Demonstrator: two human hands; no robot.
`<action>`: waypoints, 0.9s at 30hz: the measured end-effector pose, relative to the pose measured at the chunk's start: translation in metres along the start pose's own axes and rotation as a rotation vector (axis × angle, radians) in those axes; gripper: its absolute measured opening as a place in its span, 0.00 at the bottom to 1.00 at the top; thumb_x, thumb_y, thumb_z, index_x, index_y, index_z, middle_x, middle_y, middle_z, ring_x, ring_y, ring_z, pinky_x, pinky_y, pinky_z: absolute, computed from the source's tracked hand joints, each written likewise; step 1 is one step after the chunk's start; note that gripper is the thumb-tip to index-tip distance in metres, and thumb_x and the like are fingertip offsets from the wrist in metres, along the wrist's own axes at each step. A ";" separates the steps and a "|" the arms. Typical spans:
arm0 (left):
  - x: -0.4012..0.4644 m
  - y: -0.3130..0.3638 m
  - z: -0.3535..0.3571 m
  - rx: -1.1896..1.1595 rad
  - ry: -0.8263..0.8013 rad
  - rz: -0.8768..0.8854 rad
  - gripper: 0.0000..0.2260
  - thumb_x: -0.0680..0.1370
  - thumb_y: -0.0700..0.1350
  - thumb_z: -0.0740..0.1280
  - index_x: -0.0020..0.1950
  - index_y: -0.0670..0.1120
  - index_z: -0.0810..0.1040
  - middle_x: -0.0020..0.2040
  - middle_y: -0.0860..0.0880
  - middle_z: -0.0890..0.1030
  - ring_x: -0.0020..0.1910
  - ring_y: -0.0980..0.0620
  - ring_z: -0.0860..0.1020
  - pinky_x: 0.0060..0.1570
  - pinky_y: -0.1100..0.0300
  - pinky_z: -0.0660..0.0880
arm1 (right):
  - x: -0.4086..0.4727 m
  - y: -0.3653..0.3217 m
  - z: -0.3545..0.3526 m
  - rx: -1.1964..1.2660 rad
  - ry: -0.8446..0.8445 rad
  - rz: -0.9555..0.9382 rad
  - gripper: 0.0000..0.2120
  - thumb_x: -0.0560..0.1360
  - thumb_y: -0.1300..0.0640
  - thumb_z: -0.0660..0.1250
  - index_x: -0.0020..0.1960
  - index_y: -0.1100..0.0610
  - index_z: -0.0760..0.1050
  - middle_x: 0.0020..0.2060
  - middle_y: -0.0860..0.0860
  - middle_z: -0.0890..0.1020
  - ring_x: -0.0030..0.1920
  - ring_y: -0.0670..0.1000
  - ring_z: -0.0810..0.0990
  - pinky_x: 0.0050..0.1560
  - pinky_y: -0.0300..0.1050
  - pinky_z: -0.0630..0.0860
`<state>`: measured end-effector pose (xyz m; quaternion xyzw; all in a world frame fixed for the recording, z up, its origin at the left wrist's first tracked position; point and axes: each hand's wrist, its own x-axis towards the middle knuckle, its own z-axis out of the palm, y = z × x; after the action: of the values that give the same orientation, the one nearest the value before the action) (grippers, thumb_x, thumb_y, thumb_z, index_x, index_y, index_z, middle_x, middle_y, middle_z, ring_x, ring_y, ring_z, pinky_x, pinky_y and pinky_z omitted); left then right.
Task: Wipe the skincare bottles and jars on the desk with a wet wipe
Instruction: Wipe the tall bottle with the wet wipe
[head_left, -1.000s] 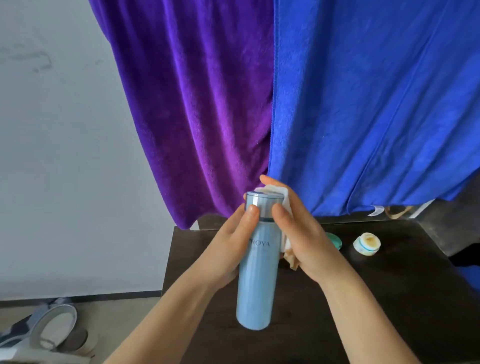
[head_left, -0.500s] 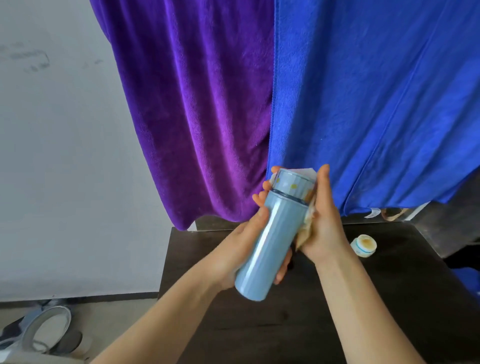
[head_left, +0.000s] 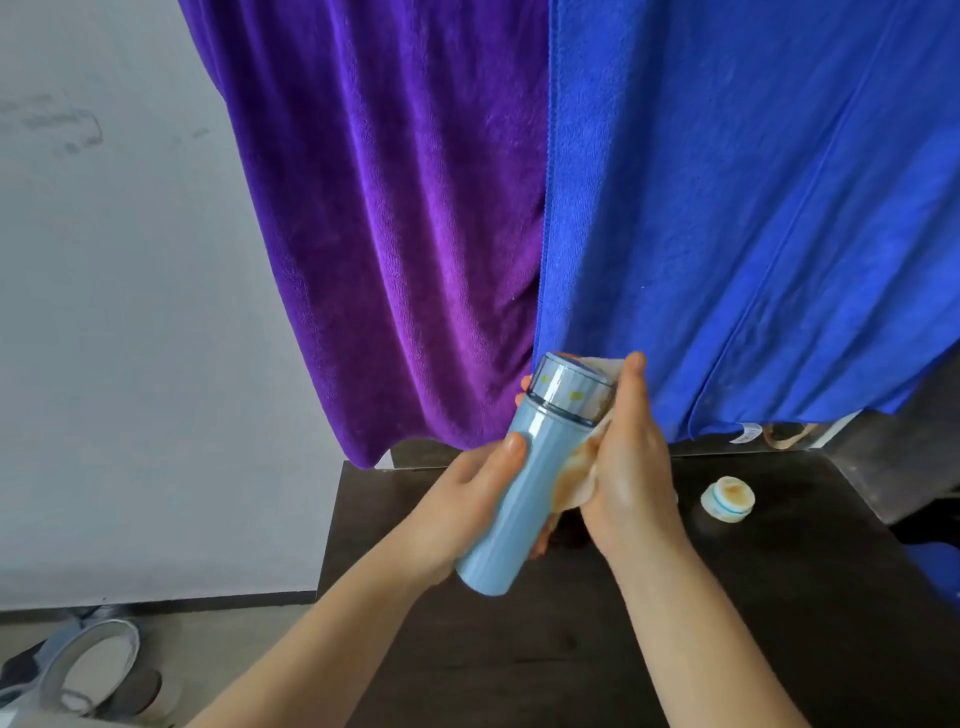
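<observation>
L hand (head_left: 457, 512): I see it wrapped round lower bottle (head_left: 524, 483), held tilted above desk (head_left: 779, 597).
Wipe (head_left: 576, 475): stained, pressed on bottle's R side.
R hand (head_left: 631, 467): closed on wipe, thumb by cap.
Jar (head_left: 727, 499): on desk, far R; lid prob. off.

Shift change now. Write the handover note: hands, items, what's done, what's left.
Left hand: gripping the light blue bottle, held tilted above the desk.
Right hand: pressing the wet wipe, already stained brown, against the bottle's upper side.
Small jar: on the desk to the right, brown smear on its lid.
Done: nothing confirmed.
Left: finish the bottle, wipe the jar.
</observation>
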<state>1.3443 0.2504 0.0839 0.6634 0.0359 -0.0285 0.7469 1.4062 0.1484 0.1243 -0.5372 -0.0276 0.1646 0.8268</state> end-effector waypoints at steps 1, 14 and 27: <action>0.001 -0.004 0.000 0.175 0.093 0.076 0.23 0.71 0.63 0.59 0.43 0.42 0.74 0.32 0.46 0.78 0.29 0.51 0.76 0.31 0.54 0.75 | -0.004 0.003 0.002 -0.112 0.095 -0.060 0.21 0.78 0.41 0.49 0.46 0.50 0.77 0.41 0.52 0.83 0.41 0.49 0.82 0.42 0.43 0.77; -0.006 -0.017 -0.003 0.386 0.030 0.085 0.22 0.68 0.57 0.69 0.57 0.48 0.71 0.44 0.51 0.79 0.41 0.55 0.78 0.43 0.59 0.77 | 0.005 -0.002 -0.029 -0.692 -0.236 -0.479 0.13 0.69 0.42 0.60 0.48 0.45 0.79 0.46 0.44 0.83 0.48 0.40 0.80 0.46 0.29 0.73; -0.011 -0.053 0.021 0.520 0.447 0.183 0.19 0.64 0.58 0.71 0.51 0.62 0.67 0.47 0.58 0.78 0.46 0.60 0.77 0.44 0.61 0.75 | -0.005 0.035 -0.014 -0.533 0.069 -0.534 0.12 0.75 0.48 0.57 0.44 0.47 0.79 0.43 0.42 0.84 0.49 0.40 0.80 0.51 0.34 0.74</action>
<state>1.3286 0.2233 0.0347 0.8215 0.1306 0.1761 0.5264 1.3963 0.1471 0.0874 -0.7125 -0.1807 -0.0879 0.6723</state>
